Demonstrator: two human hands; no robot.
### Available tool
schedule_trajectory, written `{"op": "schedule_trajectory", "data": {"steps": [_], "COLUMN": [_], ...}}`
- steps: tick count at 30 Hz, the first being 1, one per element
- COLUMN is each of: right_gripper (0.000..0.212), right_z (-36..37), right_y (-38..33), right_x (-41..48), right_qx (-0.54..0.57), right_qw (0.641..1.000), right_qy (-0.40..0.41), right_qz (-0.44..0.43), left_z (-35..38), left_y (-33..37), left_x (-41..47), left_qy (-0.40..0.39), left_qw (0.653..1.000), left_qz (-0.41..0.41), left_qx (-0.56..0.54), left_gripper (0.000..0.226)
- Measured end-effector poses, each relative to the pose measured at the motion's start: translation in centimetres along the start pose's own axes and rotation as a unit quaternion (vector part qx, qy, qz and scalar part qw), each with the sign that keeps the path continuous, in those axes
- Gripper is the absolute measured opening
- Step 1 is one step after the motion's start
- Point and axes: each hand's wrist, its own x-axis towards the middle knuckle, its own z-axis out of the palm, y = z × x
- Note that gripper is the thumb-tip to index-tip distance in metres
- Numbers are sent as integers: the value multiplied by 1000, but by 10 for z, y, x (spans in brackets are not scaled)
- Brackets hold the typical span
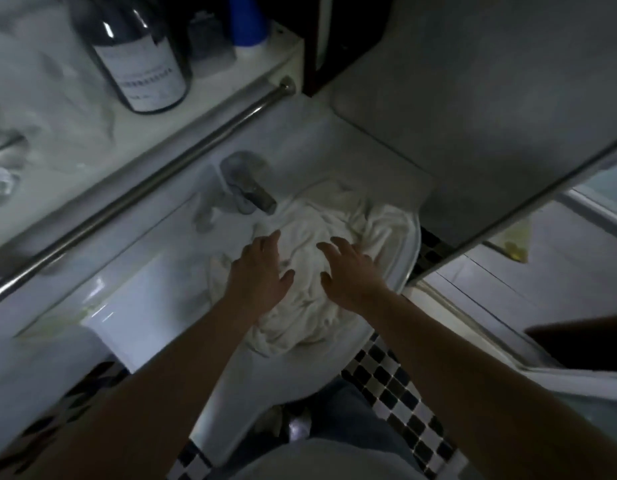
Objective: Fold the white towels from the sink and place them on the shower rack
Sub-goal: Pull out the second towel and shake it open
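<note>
**While your hands hover, the white towels (300, 317) lie directly beneath**

They fill the sink (411, 244), a crumpled heap stretching from near you toward the far right. Your left hand (262, 268) and right hand (352, 271), fingers spread and gripping nothing, sit over its middle, equally near.

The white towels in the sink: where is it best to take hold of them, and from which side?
Probably the raised crumpled folds at the top of the white towels, coming from above. The pile lies heaped in the sink with no clear edge showing, and the faucet blocks the far side.
</note>
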Motion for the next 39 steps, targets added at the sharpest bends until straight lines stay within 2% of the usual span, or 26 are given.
{"op": "schedule_trajectory", "data": {"steps": [5, 9, 12, 14, 17, 19, 20, 22, 24, 26, 28, 31, 33, 35, 37, 39], "right_gripper": [65, 67, 71, 73, 76, 73, 71, 68, 61, 45, 32, 11, 6, 10, 15, 23], "right_z": [10, 19, 27, 31, 36, 37, 37, 37, 35, 33, 32, 28, 19, 7, -11, -33], "right_y": [13, 27, 34, 41, 54, 58, 59, 61, 62, 64, 63, 53, 45, 39, 32, 27], "right_x": [44, 81, 103, 110, 120, 126, 129, 136, 143, 151, 157, 155, 149, 147, 147, 144], "right_qx": [-30, -16, -14, -18, -48, -93, -112, -114, -108, -110, -67, 117, 243, 320, 370, 421], "right_qw": [995, 989, 984, 978, 965, 964, 966, 974, 983, 987, 993, 992, 968, 945, 926, 904], "right_qy": [-82, -137, -170, -201, -246, -227, -211, -175, -127, -87, -71, -37, -29, -37, -40, -61], "right_qz": [-43, -53, -53, -60, -79, -98, -103, -91, -76, -78, -68, 1, 49, 66, 60, 37], "left_z": [20, 39, 50, 54, 57, 56, 56, 54, 51, 45, 39, 35, 30, 27, 27, 26], "left_y": [-9, -19, -22, -20, -22, -25, -27, -30, -33, -34, -34, -31, -27, -28, -26, -13], "left_x": [19, 36, 46, 49, 57, 60, 60, 58, 56, 55, 53, 49, 49, 49, 46, 42], "left_qy": [-6, 1, -54, -71, -31, -3, 13, 56, 74, 67, 73, 111, 107, 63, 31, 35], "left_qw": [998, 993, 985, 980, 974, 972, 974, 985, 993, 997, 991, 978, 976, 991, 994, 990], "left_qz": [-32, -99, -125, -132, -160, -151, -126, -53, -14, -36, -86, -135, -139, -108, -50, -13], "left_qx": [62, 69, 107, 134, 156, 182, 187, 153, 87, 5, -71, -113, -132, -58, 96, 136], "left_gripper": [75, 81, 87, 79, 45, 29, 28, 33, 28, 26, 27, 32, 43, 81, 124, 136]}}
